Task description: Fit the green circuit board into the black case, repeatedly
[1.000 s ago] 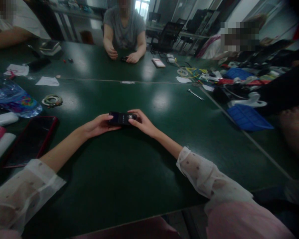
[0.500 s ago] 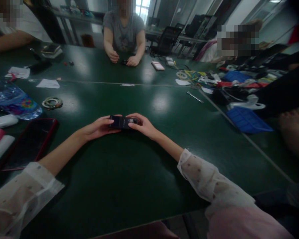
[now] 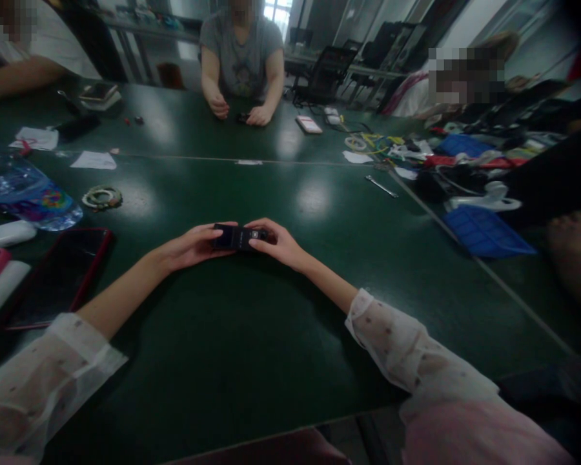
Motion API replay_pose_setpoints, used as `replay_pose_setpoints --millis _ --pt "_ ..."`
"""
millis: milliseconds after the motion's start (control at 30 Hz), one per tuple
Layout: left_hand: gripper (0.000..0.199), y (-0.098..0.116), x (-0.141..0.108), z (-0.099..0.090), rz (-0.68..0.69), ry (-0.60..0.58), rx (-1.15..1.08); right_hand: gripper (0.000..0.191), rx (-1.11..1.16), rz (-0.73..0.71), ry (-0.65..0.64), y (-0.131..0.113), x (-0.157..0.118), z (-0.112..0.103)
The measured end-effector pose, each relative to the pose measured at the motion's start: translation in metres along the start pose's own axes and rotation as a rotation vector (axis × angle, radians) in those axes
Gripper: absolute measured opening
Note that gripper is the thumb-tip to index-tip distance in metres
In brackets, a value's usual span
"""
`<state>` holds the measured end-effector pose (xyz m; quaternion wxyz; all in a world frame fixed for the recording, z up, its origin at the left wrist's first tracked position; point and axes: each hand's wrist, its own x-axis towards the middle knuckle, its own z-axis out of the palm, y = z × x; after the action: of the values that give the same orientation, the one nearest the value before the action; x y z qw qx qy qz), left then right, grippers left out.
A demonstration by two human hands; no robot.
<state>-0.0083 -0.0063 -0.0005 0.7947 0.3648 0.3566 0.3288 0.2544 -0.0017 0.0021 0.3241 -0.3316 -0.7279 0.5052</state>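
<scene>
A small black handheld device (image 3: 241, 237), with a dark screen at its left and a pale square mark and small buttons at its right, lies level between my two hands. My left hand (image 3: 197, 246) grips its left end, thumb on the screen's edge and fingers beneath. Around its right end closes my right hand (image 3: 277, 243), the thumb resting on its face near the pale mark. Both hands are just above or on the dark green table (image 3: 252, 336); which of the two I cannot tell. The device's underside is hidden by fingers.
On the left are a red-edged phone (image 3: 61, 278), a water bottle (image 3: 33, 194), a white case (image 3: 10, 234) and bracelets (image 3: 101, 197). To the right lie a wrench (image 3: 381, 186), a blue tray (image 3: 487, 232) and tangled cables (image 3: 377, 143). Opposite sits a person (image 3: 242, 61) handling something black.
The view has shifted very slightly. Both my hands keep the same grip on the black device, and the person opposite has barely moved.
</scene>
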Motion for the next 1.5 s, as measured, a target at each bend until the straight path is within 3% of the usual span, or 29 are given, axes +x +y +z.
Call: replay_pose_setpoints --millis 500,933,1167,1500 --pt "0.046 -0.001 -0.001 -0.002 0.026 -0.025 0.066 0.038 -0.054 -0.028 0.007 0.003 -0.002 0.002" --pt "0.036 -0.003 0.000 0.001 0.051 -0.013 0.020 0.037 -0.225 -0.161 0.122 0.004 -0.005 0.007" --pt "0.035 -0.002 0.002 -0.001 0.024 0.044 -0.040 0.065 -0.259 -0.217 0.104 0.007 -0.004 0.011" --pt "0.044 -0.001 0.005 0.002 -0.001 0.030 -0.108 0.053 -0.300 -0.240 0.100 0.013 -0.002 0.010"
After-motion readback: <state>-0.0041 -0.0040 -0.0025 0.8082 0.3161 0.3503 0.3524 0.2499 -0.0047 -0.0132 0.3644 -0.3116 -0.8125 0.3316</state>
